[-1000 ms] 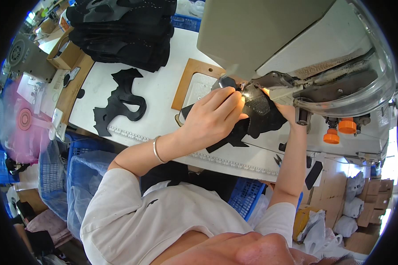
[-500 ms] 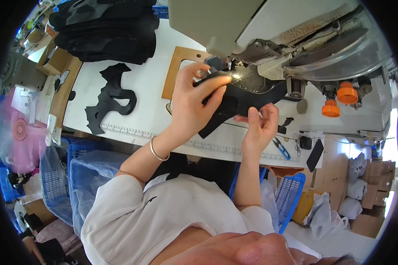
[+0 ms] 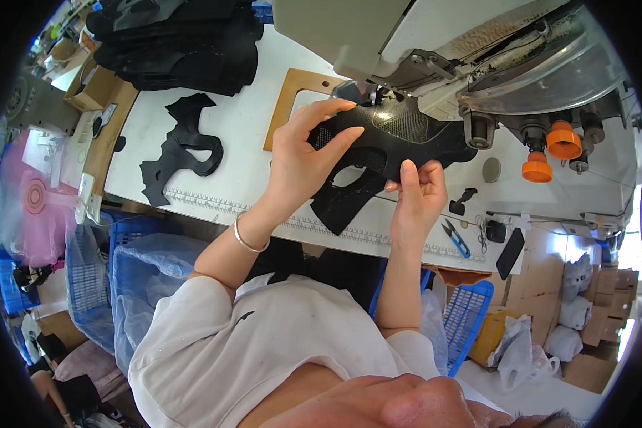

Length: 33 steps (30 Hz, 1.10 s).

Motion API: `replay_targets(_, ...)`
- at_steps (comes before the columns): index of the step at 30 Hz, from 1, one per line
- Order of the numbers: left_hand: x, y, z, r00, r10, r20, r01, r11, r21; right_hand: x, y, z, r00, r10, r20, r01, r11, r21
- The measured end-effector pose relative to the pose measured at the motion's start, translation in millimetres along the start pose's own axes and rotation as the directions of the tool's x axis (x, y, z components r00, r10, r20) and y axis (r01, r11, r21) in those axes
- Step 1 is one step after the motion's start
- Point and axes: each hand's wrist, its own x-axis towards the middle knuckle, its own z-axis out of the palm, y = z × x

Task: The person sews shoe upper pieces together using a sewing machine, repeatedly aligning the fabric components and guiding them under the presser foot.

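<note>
A black shoe upper [image 3: 378, 158] with a mesh panel lies under the head of a sewing machine [image 3: 378, 64], its lower part angled toward the table's near edge. My left hand [image 3: 301, 151] is over its left side, thumb and forefinger spread apart, the fingertips at the piece near the needle area. The other fingers of that hand are mostly hidden. At the near right edge of the upper, my right hand [image 3: 419, 198] pinches it between thumb and fingers. Another black cut piece [image 3: 182, 153] with a curved opening lies to the left.
A stack of black pieces [image 3: 178, 50] stands at the far left. A wooden frame [image 3: 284, 107] lies beside the machine. Along the near edge runs a ruler strip [image 3: 257, 212]. Blue thread snips [image 3: 456, 241] and a dark flat phone-like object [image 3: 510, 253] lie right. Blue crates [image 3: 471, 314] stand below.
The upper has turned and shifted, so more of its mesh and a lower opening show. My left thumb and forefinger have spread from a closed grip. My right hand has moved slightly.
</note>
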Motion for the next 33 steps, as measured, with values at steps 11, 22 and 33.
replay_targets(11, 3, 1, 1, 1.0, -0.024, 0.008, 0.024, 0.999, -0.022, 2, 5, -6, 0.999, -0.003, 0.033, 0.006, 0.997, -0.082)
replay_targets(22, 1, -2, 0, 1.0, -0.019, -0.013, 0.02, 1.0, 0.013, 0, 3, 3, 0.988, -0.145, -0.043, 0.14, 0.985, -0.104)
replay_targets(33, 2, -4, 19, 0.574, 0.676, 0.462, -0.812, 0.395, 0.43, 26, -13, -8, 1.0, -0.013, 0.01, 0.014, 0.998, -0.061)
